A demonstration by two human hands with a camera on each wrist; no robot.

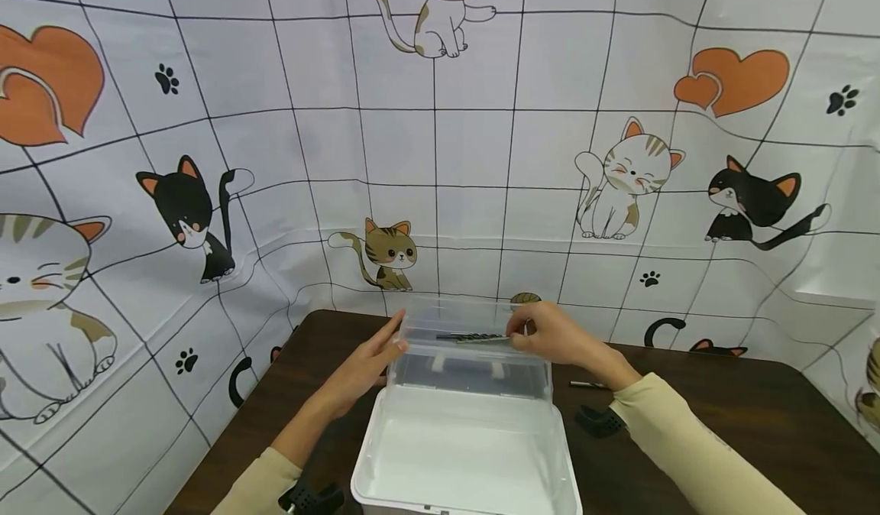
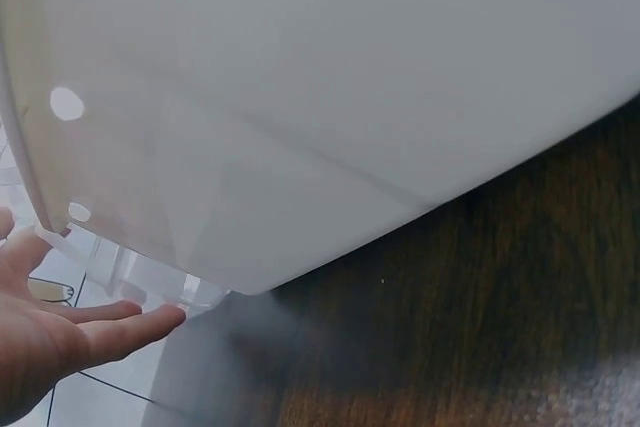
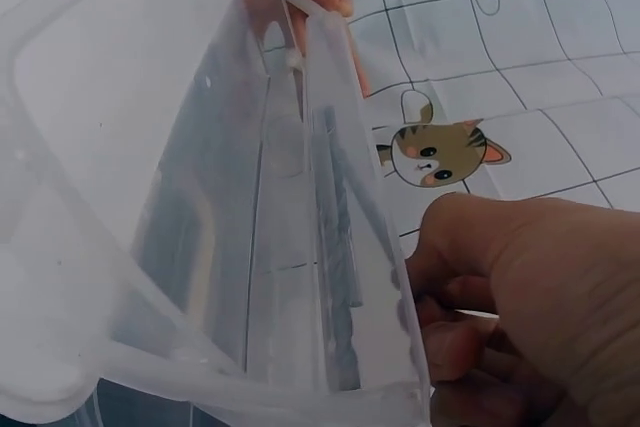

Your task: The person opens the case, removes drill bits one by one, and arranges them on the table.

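A white plastic box [image 1: 467,454] stands on the dark wooden table, its clear lid [image 1: 474,377] raised along the far side. Inside a narrow compartment of that lid lie thin drill bits [image 3: 345,347], one with visible spiral flutes. My left hand [image 1: 374,354] is at the lid's left end; its fingers [image 2: 130,332] are straight, beside the clear plastic. At the lid's far right rim, my right hand [image 1: 550,333] has curled fingers and thumb that pinch the edge, close to the ends of the bits. Part of its fingertips is hidden behind the plastic in the right wrist view.
A slim metal rod [image 1: 587,384] lies on the table [image 1: 660,416] beneath my right forearm. Behind the table hangs a white sheet [image 1: 474,148] with a black grid and printed cats. Dark straps [image 1: 598,422] sit at both wrists.
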